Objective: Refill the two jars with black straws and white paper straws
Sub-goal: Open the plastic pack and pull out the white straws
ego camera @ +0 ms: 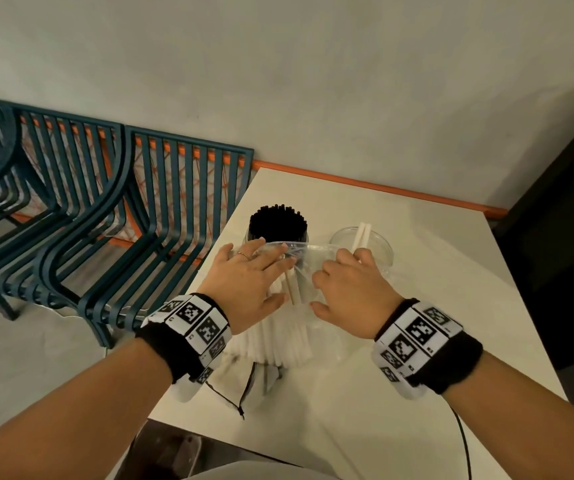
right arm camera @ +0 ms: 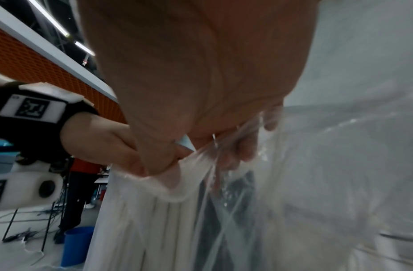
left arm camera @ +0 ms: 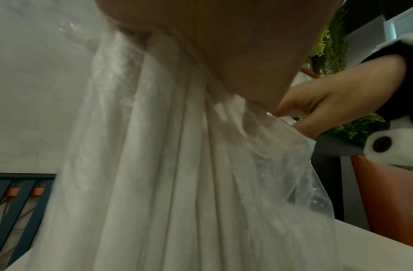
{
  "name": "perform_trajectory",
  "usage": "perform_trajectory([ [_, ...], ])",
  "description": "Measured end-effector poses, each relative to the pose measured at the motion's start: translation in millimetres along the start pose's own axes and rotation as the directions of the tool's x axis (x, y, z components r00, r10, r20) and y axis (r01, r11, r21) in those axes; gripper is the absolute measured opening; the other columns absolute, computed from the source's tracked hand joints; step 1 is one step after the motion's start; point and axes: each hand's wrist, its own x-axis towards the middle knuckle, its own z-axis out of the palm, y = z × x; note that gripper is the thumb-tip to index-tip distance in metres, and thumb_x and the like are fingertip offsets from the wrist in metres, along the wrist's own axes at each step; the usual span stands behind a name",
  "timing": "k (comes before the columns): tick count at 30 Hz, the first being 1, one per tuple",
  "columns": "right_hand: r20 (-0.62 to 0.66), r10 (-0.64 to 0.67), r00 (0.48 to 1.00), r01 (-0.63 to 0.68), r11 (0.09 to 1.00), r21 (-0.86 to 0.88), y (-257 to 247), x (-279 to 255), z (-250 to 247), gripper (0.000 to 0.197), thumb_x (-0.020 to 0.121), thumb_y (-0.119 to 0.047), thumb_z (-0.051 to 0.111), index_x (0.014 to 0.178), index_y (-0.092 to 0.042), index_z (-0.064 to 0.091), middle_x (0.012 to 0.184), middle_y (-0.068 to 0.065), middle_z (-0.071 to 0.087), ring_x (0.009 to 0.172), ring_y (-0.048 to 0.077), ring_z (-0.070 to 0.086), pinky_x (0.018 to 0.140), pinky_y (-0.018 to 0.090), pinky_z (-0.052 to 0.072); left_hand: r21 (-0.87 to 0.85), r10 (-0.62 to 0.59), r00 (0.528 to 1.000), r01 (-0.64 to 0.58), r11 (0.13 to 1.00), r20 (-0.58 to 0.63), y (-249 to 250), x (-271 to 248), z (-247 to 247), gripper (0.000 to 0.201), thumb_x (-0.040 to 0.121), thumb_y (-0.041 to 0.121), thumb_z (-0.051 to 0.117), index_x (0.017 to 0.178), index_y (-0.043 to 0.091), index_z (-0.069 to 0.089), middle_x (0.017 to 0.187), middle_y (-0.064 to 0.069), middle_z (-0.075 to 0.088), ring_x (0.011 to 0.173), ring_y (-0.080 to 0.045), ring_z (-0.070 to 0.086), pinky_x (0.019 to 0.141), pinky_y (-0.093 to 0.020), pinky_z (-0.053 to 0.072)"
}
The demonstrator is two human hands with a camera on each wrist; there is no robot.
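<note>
A clear plastic bag of white paper straws (ego camera: 278, 337) stands upright on the white table (ego camera: 417, 323) between my hands. My left hand (ego camera: 271, 271) wraps round the bundle near its top, the palm (left arm camera: 224, 45) pressed against the bag (left arm camera: 177, 165). My right hand (ego camera: 327, 289) pinches the loose plastic at the bag's mouth (right arm camera: 224, 165). Behind the hands, a jar packed with black straws (ego camera: 277, 225) stands at the left. A glass jar (ego camera: 381, 251) at the right holds two white paper straws (ego camera: 363, 233).
Blue slatted chairs (ego camera: 105, 209) stand left of the table along the wall. A dark cabinet (ego camera: 555, 237) is to the right. A black cable (ego camera: 462, 438) hangs off the table's near right edge. A black cord (ego camera: 240, 403) lies under the bag.
</note>
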Motion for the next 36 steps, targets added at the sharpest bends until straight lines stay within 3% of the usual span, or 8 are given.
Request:
perform_trajectory([
  [5,-0.042,-0.131,0.991,0.137,0.926,0.351,5.9,-16.3,7.0,0.013,0.090,-0.037,0.056,0.092,-0.028,0.064,0.081,-0.017,0.044,0.091,0.010,0.043,0.088,0.031,0.021,-0.027,0.001,1.000,-0.001,1.000,-0.017,-1.8,-2.0,0.1,0.062,0.088,0.064,0.022,0.145,0.042,0.014,0.157,0.015,0.011,0.145,-0.018,0.010,0.113,-0.051,0.013],
  [10,-0.006,-0.128,0.992,0.116,0.878,0.465,5.1,-32.4,34.7,0.048,0.087,-0.053,0.030,0.070,-0.022,0.062,0.073,-0.012,0.047,0.078,0.006,0.043,0.102,0.031,0.026,-0.038,0.012,1.000,-0.013,0.999,-0.021,-1.0,-3.2,2.4,0.063,0.086,0.064,0.027,0.144,0.042,0.018,0.156,0.015,0.013,0.145,-0.018,0.010,0.113,-0.051,0.015],
  [13,-0.142,0.047,0.989,0.047,0.804,0.592,-0.5,-23.3,35.2,0.042,0.091,-0.041,0.032,0.089,-0.015,0.065,0.090,-0.006,0.051,0.081,0.010,0.048,0.083,0.031,0.045,-0.045,0.026,0.999,-0.028,0.999,-0.041,-2.5,-4.2,1.3,0.064,0.087,0.059,0.041,0.144,0.039,0.022,0.155,0.014,0.018,0.144,-0.018,0.014,0.112,-0.049,0.018],
  [16,-0.250,0.138,0.958,-0.023,0.909,0.416,-6.2,-7.9,31.3,0.043,0.084,-0.048,0.049,0.118,-0.024,0.058,0.124,-0.002,0.046,0.108,0.019,0.043,0.088,0.037,0.041,-0.097,0.014,0.998,-0.020,0.995,-0.068,-2.9,-6.7,-1.8,0.068,0.079,0.055,0.054,0.141,0.034,0.033,0.152,0.007,0.025,0.139,-0.022,0.026,0.108,-0.048,0.031],
  [20,-0.035,0.140,0.989,-0.121,0.938,0.325,-18.1,9.9,31.3,0.089,0.068,-0.073,0.059,0.143,-0.035,0.028,0.152,-0.009,0.019,0.137,0.022,0.016,0.103,0.047,0.025,-0.205,-0.083,0.995,0.071,0.976,-0.048,-7.4,-8.9,-4.1,0.084,0.073,0.056,0.063,0.143,0.024,0.032,0.156,-0.004,0.014,0.139,-0.027,0.021,0.112,-0.038,0.025],
  [29,-0.001,0.201,0.980,-0.186,0.906,0.379,-28.5,26.4,41.3,0.115,0.049,-0.088,0.034,0.148,-0.032,0.016,0.147,-0.006,0.017,0.135,0.020,0.016,0.107,0.045,0.022,-0.239,-0.128,0.991,0.132,0.962,0.034,-20.2,-8.0,-3.7,0.101,0.054,0.077,0.050,0.140,0.027,0.031,0.131,0.000,0.048,0.120,-0.023,0.044,0.106,-0.035,0.034],
  [32,-0.037,0.200,0.979,-0.154,0.846,0.511,-34.6,27.1,44.8,0.112,0.050,-0.083,0.042,0.147,-0.031,0.020,0.142,-0.005,0.023,0.132,0.018,0.025,0.107,0.042,0.023,-0.258,-0.125,0.991,0.135,0.957,0.055,-24.1,-6.7,1.1,0.106,0.044,0.084,0.036,0.136,0.031,0.035,0.127,0.004,0.050,0.120,-0.021,0.046,0.104,-0.039,0.037],
  [36,-0.121,0.247,0.962,-0.111,0.751,0.651,-44.1,20.3,55.4,0.095,0.058,-0.071,0.053,0.140,-0.028,0.030,0.138,-0.005,0.035,0.128,0.015,0.037,0.107,0.044,0.030,-0.261,-0.050,0.995,0.072,0.963,0.091,-30.3,-2.5,2.1,0.107,0.046,0.087,0.047,0.137,0.032,0.032,0.130,0.005,0.050,0.122,-0.022,0.046,0.105,-0.038,0.036],
])
